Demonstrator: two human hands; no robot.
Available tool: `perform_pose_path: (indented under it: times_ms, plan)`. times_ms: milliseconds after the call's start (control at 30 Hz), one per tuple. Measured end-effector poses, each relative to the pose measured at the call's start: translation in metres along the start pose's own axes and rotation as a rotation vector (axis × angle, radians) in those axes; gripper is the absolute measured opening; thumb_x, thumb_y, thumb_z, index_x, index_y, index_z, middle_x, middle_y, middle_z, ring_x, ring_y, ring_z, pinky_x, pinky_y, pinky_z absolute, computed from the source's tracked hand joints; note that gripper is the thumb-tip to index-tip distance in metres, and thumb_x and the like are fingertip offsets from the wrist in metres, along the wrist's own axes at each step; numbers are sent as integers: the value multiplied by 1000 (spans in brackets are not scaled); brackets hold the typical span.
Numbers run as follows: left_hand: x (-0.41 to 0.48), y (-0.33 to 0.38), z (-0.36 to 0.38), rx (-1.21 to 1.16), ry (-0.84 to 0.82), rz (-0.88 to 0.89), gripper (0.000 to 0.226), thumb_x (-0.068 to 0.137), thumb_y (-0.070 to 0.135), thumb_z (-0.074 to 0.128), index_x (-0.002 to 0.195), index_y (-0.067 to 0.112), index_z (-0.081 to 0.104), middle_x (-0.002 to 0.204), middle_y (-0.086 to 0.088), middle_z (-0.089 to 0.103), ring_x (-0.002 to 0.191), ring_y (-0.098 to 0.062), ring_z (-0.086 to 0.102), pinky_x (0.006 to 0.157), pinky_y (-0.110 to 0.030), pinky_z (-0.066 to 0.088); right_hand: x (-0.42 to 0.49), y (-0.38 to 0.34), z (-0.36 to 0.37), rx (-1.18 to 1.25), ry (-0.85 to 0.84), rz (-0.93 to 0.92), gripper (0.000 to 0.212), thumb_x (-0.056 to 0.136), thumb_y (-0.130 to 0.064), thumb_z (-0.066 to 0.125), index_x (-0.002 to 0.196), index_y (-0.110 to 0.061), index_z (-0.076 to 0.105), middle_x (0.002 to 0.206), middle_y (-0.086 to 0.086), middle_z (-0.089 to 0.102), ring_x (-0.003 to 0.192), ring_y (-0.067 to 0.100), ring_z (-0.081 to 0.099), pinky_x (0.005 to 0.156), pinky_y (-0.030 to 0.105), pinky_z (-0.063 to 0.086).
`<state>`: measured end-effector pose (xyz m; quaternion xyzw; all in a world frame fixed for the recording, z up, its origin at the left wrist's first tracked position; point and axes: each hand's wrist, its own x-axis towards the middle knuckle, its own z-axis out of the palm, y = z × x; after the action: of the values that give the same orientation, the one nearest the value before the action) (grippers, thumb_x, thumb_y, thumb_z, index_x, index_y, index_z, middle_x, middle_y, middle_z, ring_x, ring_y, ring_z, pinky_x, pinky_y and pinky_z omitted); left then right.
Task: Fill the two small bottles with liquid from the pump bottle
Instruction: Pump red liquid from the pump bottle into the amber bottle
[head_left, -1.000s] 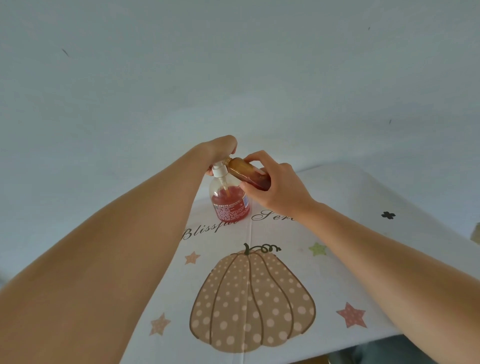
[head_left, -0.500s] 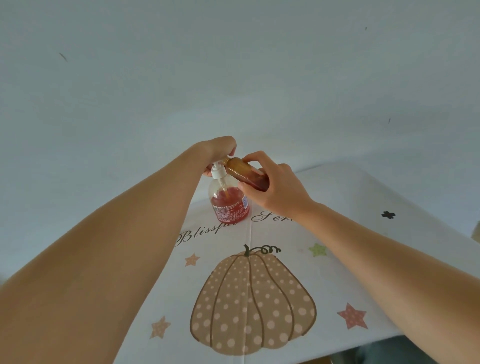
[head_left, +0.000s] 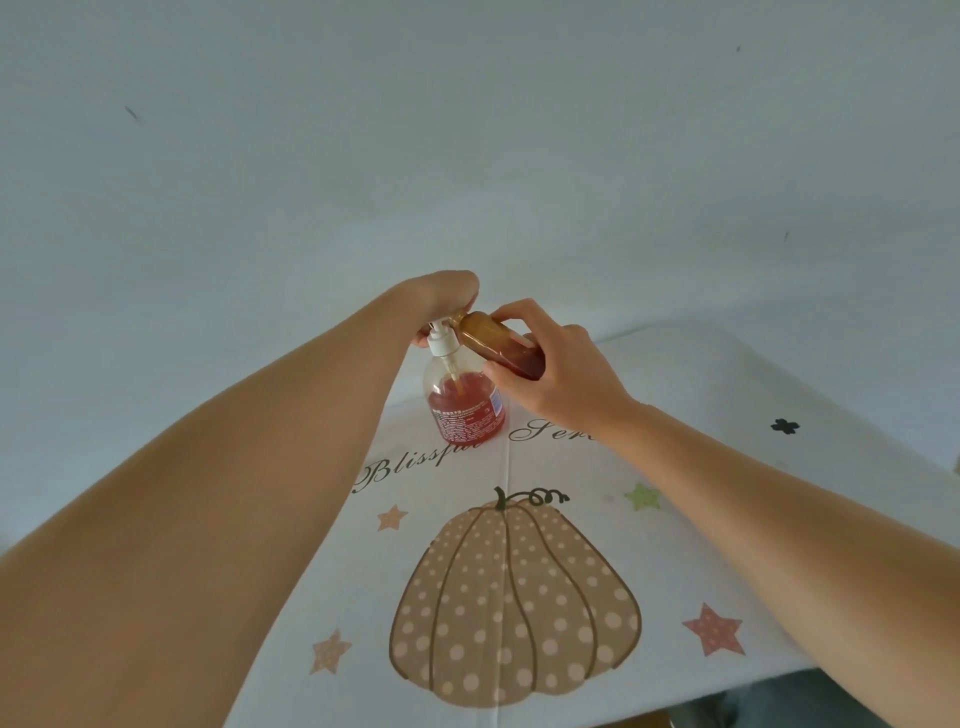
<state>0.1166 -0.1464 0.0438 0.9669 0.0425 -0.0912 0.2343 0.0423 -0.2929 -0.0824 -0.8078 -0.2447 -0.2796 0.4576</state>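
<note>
Firstly, we list the surface: a table under a white tablecloth (head_left: 727, 405), printed with a dotted tan pumpkin (head_left: 514, 597), scattered stars (head_left: 714, 629) and script lettering (head_left: 410, 465) partly covered by arms and bottle. A centre crease runs through the print toward us.

Room: we note a plain pale blue-grey wall (head_left: 467, 130) behind the table, with a few small dark marks.

Item 1, pump bottle (head_left: 465, 402): clear, upright on the cloth beyond the pumpkin, just over the lettering. It is roughly half full of red liquid and topped by a white pump head (head_left: 441, 340).

Item 2, small bottle (head_left: 496, 345): amber, held in the air just right of the pump head. Its long axis is tilted, the mouth pointing up and left to meet the pump's spout and the base down and right. Darker liquid sits at its lower end.

Left hand (head_left: 444, 293): we record it bent down over the pump head with the fingers curled around it; one fingertip shows at the head's left side.

Right hand (head_left: 563, 371): clamped on the small bottle, thumb under its near side, forefinger along its top.
</note>
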Motion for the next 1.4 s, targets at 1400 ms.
perform_pose_path:
  times_ms: [1400]
  plan:
    - [-32,1,-2,27,-33,-54,59,77,21,51,134,9,61,129,-16,62,96,-33,67,98,-59,57,-1,-3,1,-1,12,2,41,96,-34,77,130,-27,55,75,-7,75,56,7,65,53,19,48]
